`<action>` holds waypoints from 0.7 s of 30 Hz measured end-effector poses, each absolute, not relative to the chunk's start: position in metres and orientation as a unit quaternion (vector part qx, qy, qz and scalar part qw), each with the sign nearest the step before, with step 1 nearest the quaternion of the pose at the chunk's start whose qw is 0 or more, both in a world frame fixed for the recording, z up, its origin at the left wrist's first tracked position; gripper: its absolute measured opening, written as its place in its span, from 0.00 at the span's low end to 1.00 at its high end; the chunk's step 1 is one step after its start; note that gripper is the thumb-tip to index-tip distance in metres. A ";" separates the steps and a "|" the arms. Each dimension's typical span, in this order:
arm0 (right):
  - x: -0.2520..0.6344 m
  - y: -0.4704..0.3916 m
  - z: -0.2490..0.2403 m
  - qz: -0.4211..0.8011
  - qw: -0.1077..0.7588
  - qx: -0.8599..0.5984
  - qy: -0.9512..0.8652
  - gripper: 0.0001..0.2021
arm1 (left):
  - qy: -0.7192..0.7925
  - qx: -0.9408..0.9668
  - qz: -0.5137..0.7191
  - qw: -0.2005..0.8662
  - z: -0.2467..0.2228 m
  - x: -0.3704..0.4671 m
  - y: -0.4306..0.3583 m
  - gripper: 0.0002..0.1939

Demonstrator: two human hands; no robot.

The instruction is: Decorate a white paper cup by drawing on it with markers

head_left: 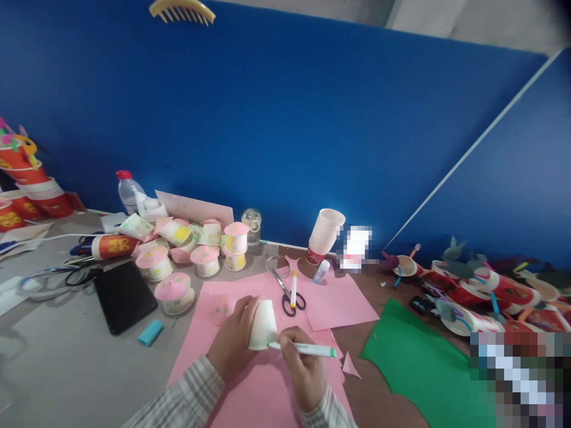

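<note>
A white paper cup (264,324) with green marks along one edge is gripped by my left hand (234,342) over the pink paper (254,389). My right hand (304,367) holds a white marker pen (310,349) with a green end, its tip touching the cup near the lower edge. Just beyond my hands lie black-handled scissors (288,294), a yellow-and-white marker (293,289) and a glue stick (321,271). A pink round piece (222,311) with green spots rests beside my left hand.
Decorated cups with pink tops (173,291) crowd the left side near a black phone (125,295) and a blue eraser-like block (150,333). A stack of paper cups (325,235) stands at the back. Green sheet (423,362) and red cup crafts (491,291) lie right.
</note>
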State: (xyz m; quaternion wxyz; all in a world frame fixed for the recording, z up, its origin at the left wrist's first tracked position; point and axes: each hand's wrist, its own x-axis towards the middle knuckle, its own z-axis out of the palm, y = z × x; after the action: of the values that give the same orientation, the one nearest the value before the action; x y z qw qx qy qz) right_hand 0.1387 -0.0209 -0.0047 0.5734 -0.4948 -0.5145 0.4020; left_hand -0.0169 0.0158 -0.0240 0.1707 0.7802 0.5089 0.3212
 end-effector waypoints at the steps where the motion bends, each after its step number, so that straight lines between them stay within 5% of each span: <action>1: 0.139 -0.021 -0.005 0.400 0.572 -0.494 -0.518 0.09 | 0.510 0.781 0.319 0.169 -0.024 -0.017 0.016 0.40; 21: 0.138 -0.022 -0.005 0.400 0.574 -0.498 -0.513 0.09 | 0.512 0.786 0.305 0.166 -0.023 -0.017 0.015 0.38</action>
State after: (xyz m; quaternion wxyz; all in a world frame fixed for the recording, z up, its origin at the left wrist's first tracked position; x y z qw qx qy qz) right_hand 0.1379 -0.0221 -0.0047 0.5738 -0.4979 -0.5130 0.3997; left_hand -0.0172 0.0150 -0.0227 0.1657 0.7857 0.5121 0.3049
